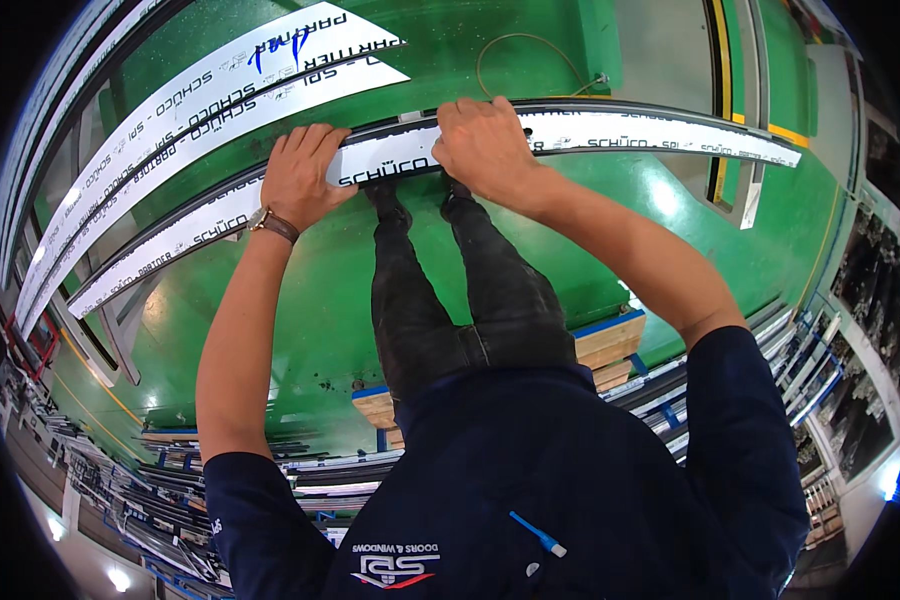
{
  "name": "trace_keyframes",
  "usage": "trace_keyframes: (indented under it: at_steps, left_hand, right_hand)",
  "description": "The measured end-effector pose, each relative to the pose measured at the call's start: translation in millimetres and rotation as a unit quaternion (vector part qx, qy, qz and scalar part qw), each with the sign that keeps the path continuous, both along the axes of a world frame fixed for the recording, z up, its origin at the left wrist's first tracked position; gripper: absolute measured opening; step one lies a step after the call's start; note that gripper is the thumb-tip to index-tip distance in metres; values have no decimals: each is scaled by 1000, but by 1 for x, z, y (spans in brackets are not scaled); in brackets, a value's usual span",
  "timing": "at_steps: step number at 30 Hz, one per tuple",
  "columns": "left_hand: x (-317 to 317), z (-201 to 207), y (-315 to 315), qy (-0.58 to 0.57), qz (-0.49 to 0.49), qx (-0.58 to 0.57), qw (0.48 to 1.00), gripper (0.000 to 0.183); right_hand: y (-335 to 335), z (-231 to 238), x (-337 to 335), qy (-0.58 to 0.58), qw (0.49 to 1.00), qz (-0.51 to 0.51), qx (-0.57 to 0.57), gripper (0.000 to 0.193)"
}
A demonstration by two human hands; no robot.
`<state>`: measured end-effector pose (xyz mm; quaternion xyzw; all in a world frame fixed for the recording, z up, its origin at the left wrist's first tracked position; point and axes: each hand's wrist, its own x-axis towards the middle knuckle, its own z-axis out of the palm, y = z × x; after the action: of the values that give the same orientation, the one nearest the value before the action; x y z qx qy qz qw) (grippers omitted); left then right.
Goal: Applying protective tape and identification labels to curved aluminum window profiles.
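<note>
A long metal profile (660, 133), covered along its near face with printed white protective film, lies crosswise in front of me, with a dark strip along its far edge. My left hand (307, 178), a brown-strapped watch on its wrist, wraps over it left of the middle, fingers across the top and thumb on the near face. Further right, my right hand (485, 148) is closed over the far edge, fingers curled and thumb pressed in. Whether a smaller piece sits between its fingertips is hidden. A small light piece (410, 117) shows on the edge between the hands.
Broader film-covered profiles (220, 105) lie beyond at the left. Support stands hold the work at the right (748, 195) and left (120, 340). A thin hose (482, 62) loops over the green floor (610, 215). Wooden blocks (610, 342) and racked profiles (350, 478) are behind me.
</note>
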<state>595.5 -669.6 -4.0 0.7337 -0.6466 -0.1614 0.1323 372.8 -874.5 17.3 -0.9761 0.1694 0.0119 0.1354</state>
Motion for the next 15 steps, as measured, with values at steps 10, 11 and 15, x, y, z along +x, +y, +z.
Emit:
trace_keyframes:
  at_steps: [10,11,15]
  left_hand:
    - [0,-4,0,-2,6,2,1000,74]
    - [0,-4,0,-3,11,2,1000,74]
    - [0,-5,0,-3,3,6,1000,74]
  right_hand:
    - [-53,18,-28,-48,979,-125,157,15]
    - [-49,15,-30,-69,980,-101,156,17]
    - [-36,5,-32,-118,982,-54,140,24]
